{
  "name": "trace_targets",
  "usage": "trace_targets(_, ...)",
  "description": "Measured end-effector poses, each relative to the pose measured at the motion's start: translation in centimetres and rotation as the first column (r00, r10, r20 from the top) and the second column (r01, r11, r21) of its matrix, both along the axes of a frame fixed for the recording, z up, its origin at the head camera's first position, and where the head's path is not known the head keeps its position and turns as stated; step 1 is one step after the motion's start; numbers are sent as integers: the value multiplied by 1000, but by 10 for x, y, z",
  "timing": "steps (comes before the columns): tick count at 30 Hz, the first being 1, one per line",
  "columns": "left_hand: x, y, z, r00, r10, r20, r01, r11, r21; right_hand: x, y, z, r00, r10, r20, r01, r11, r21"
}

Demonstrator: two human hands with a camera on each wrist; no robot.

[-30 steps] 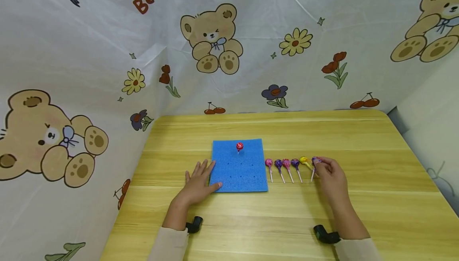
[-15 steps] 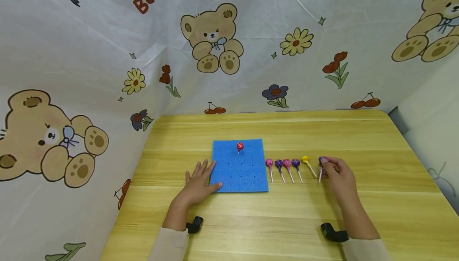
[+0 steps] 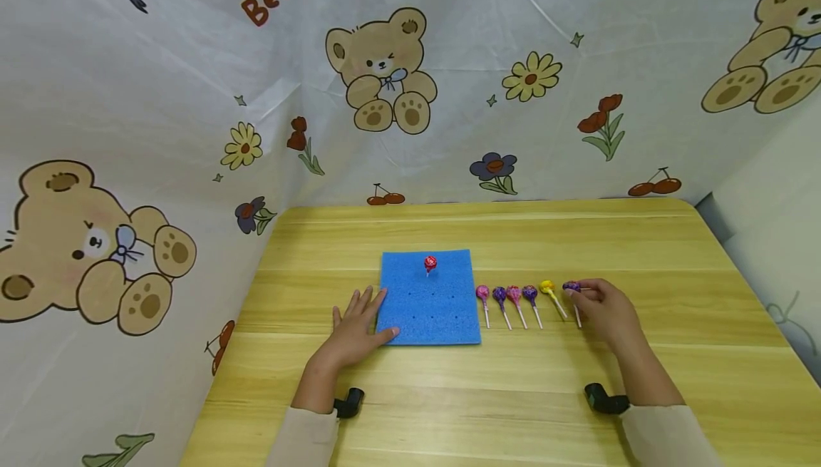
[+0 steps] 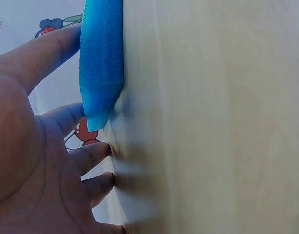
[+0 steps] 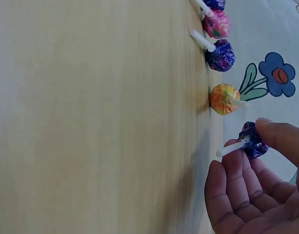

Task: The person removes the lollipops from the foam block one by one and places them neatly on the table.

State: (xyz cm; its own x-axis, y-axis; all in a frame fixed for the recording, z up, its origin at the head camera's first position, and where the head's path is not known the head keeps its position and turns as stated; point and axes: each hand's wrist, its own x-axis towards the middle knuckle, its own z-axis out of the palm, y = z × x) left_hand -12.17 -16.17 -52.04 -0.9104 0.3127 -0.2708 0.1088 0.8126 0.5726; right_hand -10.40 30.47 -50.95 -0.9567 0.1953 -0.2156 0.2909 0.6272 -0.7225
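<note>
My left hand (image 3: 353, 331) rests with spread, straight fingers on the left edge of a blue foam board (image 3: 426, 306); in the left wrist view its thumb and index finger touch the foam, and the other fingertips reach the table. A red lollipop (image 3: 430, 262) stands in the board near its far edge, and small holes dot the rest. Toward the right, my right hand (image 3: 606, 310) pinches the head of a purple lollipop (image 5: 251, 141) between thumb and fingers, its white stick pointing toward me. Just left of it lies a yellow lollipop (image 5: 224, 100).
Several more lollipops lie side by side between the board and the yellow one, among them a pink lollipop (image 3: 483, 292) and a dark purple lollipop (image 3: 529, 293). A bear-print cloth (image 3: 449, 139) hangs behind the wooden table (image 3: 487, 396).
My right hand has moved right with the purple lollipop, away from the yellow one, and the lollipop's stick now slants the other way. My left hand stays on the board.
</note>
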Motion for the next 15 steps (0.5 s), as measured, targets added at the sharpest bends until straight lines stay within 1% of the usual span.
trace_targets(6, 0, 0, 0, 1000, 2, -10, -2, 1000, 1, -9, 4, -1, 999, 39, 33, -41, 997, 63)
trace_targets(11, 0, 0, 0, 1000, 4, -8, -4, 1000, 2, -16, 7, -3, 996, 75, 43, -79, 991, 110)
trace_targets(15, 1, 0, 0, 1000, 6, -1, -6, 1000, 6, -19, 8, -6, 994, 85, 63, -93, 987, 132)
